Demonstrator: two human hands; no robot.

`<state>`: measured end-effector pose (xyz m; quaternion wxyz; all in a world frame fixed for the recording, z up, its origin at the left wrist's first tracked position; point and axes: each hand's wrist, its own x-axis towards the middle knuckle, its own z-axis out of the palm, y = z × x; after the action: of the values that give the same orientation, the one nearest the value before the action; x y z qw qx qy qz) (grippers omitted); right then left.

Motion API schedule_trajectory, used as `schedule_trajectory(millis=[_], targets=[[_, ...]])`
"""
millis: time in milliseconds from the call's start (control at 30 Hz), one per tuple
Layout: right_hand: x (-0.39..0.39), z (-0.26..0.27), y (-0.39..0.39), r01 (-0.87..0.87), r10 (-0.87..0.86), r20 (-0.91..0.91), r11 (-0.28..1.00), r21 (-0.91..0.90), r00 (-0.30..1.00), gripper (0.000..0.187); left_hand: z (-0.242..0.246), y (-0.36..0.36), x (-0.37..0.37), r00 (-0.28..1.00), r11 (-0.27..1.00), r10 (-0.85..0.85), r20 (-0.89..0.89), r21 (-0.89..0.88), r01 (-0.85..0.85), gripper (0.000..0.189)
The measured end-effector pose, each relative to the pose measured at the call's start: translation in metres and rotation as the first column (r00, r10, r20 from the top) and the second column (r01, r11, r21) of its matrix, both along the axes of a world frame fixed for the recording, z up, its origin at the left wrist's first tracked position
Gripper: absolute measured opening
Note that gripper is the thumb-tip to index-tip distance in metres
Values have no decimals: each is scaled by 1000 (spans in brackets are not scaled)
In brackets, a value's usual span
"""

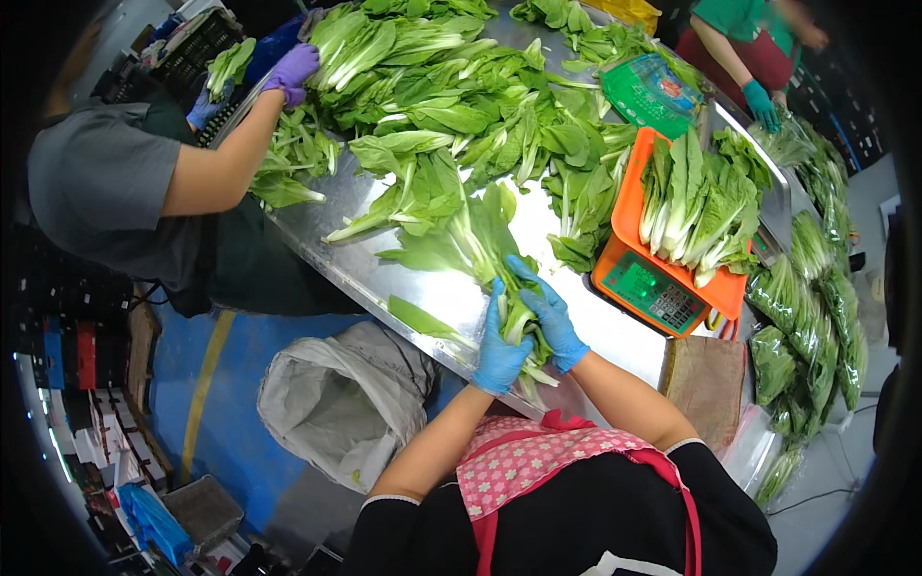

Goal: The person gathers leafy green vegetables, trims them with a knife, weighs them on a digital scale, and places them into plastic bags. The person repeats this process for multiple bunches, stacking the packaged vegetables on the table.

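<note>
Both of my hands wear blue gloves and hold one leafy green vegetable [516, 317] over the near edge of the steel table [461, 363]. My left hand [502, 353] grips it from the left, low on the plant. From the right, my right hand [551, 317] has its fingers around the stalks. Loose leaves and stem pieces lie under and beside my hands, among them a single green leaf [425, 320] to the left. Beyond my hands spreads a large heap of leafy greens [446, 108]. Fingertips are partly hidden by the leaves.
An orange digital scale [659, 288] holding greens stands to the right, near a brown block [706, 374]. Bagged greens [807, 317] lie further right. A white sack [331, 403] stands open below the table's left edge. Co-workers' gloved hands, purple [295, 72] and teal [761, 104], are at the far sides.
</note>
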<state>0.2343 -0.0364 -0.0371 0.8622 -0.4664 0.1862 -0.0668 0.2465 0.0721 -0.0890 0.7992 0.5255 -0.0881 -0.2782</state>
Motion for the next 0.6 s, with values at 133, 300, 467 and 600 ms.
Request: schedule_trajectory(millis=[133,300,467,600], targets=[[-26,12,22,193,-197,43,978,85,979,54,8,2,-19,994,991,-96,-53,-101,90,92],[-32,38,55,165,-14,190,564,-809,982,66,-12,30,-17,991,988,-26,-130,-157,6,53],[-29,70,78,27,375,197,414,-910,906,58,-21,79,-11,880,838,-92,-467,-514,-185,44],[-28,78,89,84,348,310,535,-841,885,33,-13,141,-10,793,734,-77,-604,-573,-365,44]])
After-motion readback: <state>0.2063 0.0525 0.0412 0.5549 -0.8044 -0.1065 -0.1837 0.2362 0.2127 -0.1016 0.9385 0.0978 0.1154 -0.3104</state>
